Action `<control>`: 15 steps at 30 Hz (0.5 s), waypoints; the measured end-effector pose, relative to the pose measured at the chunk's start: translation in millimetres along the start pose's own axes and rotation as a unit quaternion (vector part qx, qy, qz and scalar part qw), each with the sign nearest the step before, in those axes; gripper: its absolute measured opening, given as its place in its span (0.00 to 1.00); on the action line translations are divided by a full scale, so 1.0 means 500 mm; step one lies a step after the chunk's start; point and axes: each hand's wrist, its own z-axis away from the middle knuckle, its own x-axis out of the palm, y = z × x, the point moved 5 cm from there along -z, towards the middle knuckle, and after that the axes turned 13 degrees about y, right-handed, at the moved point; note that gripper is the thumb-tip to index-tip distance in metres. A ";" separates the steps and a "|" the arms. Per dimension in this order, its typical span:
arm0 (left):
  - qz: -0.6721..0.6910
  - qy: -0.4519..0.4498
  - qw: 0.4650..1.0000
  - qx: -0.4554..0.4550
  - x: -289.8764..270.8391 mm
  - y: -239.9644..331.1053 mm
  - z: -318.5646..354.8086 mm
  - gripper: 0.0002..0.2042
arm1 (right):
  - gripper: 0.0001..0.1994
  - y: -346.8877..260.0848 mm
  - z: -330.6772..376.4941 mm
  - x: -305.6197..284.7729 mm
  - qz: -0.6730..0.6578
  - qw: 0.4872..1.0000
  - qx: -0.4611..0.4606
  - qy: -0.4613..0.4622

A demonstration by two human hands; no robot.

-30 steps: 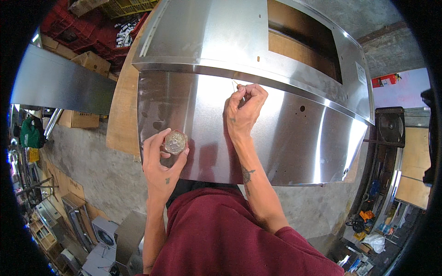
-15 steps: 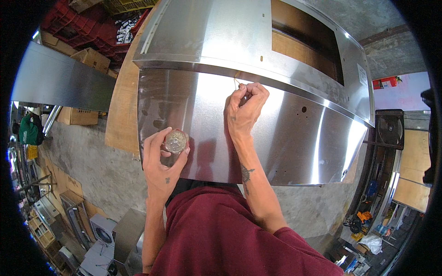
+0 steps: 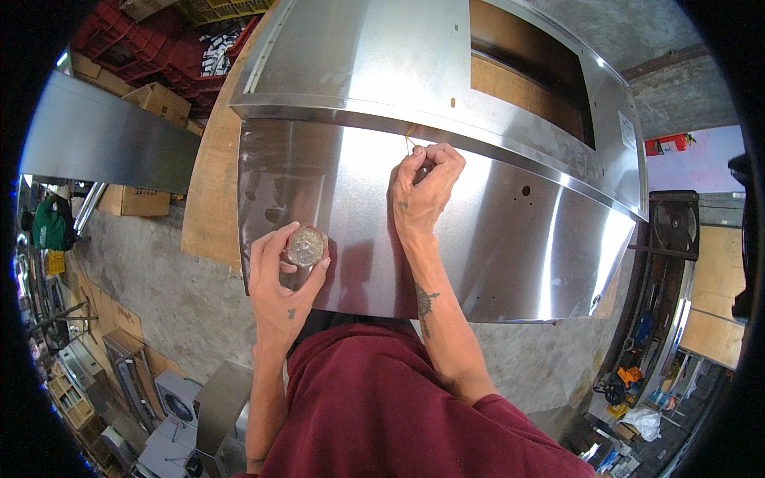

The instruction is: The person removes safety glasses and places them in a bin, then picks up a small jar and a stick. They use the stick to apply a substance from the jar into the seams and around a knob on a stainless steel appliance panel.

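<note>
The right hand (image 3: 428, 182) has barely moved over the last half second, so the work stays at one spot; its grip is pinched on a thin pale stick (image 3: 409, 146), the tip close to the folded lip (image 3: 335, 117) along the stainless-steel sheet panel (image 3: 478, 231); the left hand (image 3: 277, 279) keeps its grip curled around a translucent faceted container (image 3: 306, 247) above the panel's near-left part; whether it rests there I cannot tell.

The sheet-metal housing (image 3: 494, 239) is smooth and glossy, the wooden board (image 3: 209, 199) matt. The small jar (image 3: 305, 248) gleams, glass or plastic unclear. The shirt (image 3: 390, 398) is matt cloth; the concrete floor (image 3: 191, 299) looks rough.
</note>
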 end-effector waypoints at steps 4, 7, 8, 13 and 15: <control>0.011 0.022 1.000 0.012 0.002 0.003 -0.001 0.30 | 0.10 0.003 0.000 0.001 0.004 1.000 0.011 -0.002; 0.001 0.002 1.000 0.005 -0.001 0.005 -0.001 0.30 | 0.10 0.006 0.001 0.002 0.005 1.000 0.010 0.003; 0.001 0.002 1.000 0.005 -0.001 0.005 -0.001 0.30 | 0.10 0.004 0.000 0.001 0.006 1.000 0.005 0.006; 0.005 0.003 1.000 -0.003 -0.004 0.007 0.000 0.30 | 0.11 -0.001 -0.001 -0.012 -0.005 1.000 0.012 -0.002; 0.009 0.013 1.000 -0.001 -0.003 0.009 -0.002 0.30 | 0.11 -0.003 0.000 -0.030 -0.009 0.999 0.035 -0.005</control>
